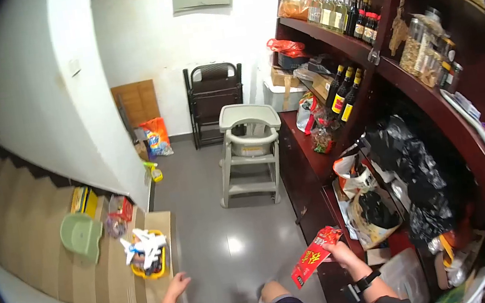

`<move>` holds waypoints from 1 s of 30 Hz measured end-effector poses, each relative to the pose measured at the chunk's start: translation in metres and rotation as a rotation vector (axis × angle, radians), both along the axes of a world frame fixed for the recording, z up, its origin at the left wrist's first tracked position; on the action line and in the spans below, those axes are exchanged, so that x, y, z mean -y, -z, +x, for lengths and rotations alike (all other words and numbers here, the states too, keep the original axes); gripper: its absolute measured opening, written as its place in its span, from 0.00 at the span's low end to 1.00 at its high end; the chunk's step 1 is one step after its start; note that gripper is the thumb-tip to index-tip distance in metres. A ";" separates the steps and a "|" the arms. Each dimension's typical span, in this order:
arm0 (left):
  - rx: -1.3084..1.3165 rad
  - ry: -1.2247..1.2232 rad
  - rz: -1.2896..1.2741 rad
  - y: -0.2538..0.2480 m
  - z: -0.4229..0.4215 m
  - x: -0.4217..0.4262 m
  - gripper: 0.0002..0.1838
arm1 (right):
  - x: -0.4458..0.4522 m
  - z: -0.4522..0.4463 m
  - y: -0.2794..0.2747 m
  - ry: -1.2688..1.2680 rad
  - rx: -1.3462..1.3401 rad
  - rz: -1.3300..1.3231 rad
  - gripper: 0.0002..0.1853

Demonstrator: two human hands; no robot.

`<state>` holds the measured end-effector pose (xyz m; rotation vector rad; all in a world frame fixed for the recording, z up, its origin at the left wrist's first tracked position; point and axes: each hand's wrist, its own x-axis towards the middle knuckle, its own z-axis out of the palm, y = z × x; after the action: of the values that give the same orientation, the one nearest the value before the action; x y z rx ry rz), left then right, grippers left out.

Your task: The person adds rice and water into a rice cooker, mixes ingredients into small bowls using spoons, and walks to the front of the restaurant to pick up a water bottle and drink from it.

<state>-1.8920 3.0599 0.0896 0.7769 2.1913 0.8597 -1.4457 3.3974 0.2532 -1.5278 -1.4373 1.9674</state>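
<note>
My right hand [343,253] is closed on a red packet [311,257] with yellow characters, held in front of the dark red shelving. Its fingers are partly hidden behind the packet. My left hand [177,285] hangs over the floor beside the steps, loosely open and with nothing in it. Nearest to that hand is a yellow basket [159,274] on the lowest step, with a white toy airplane [144,246] lying on top. Close to the packet, a bag with black plastic [379,210] stands in the low shelf compartment.
A grey high chair [251,141] stands ahead, with a dark folded chair [216,103] against the wall. Carpeted steps at left hold a green plastic seat [82,237]. Shelving on the right carries several bottles [345,95], jars [425,48] and black bags [410,172].
</note>
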 end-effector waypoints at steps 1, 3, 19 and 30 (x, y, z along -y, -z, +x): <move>0.044 0.018 0.022 -0.011 -0.025 -0.052 0.27 | -0.028 -0.020 -0.013 0.039 -0.040 0.013 0.13; 0.155 0.047 0.063 -0.032 -0.061 -0.147 0.25 | -0.099 -0.055 -0.026 0.072 -0.102 0.036 0.14; 0.743 -0.549 0.165 -0.019 -0.260 -0.455 0.19 | -0.723 -0.412 -0.166 0.609 -1.157 0.476 0.13; 0.697 -0.529 0.206 -0.016 -0.416 -0.636 0.21 | -0.978 -0.567 -0.214 0.130 -0.864 0.662 0.06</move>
<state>-2.3076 3.6960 0.1054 -0.0617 1.6886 1.3817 -2.0129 4.3759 0.4667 -0.3831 -1.3145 1.5095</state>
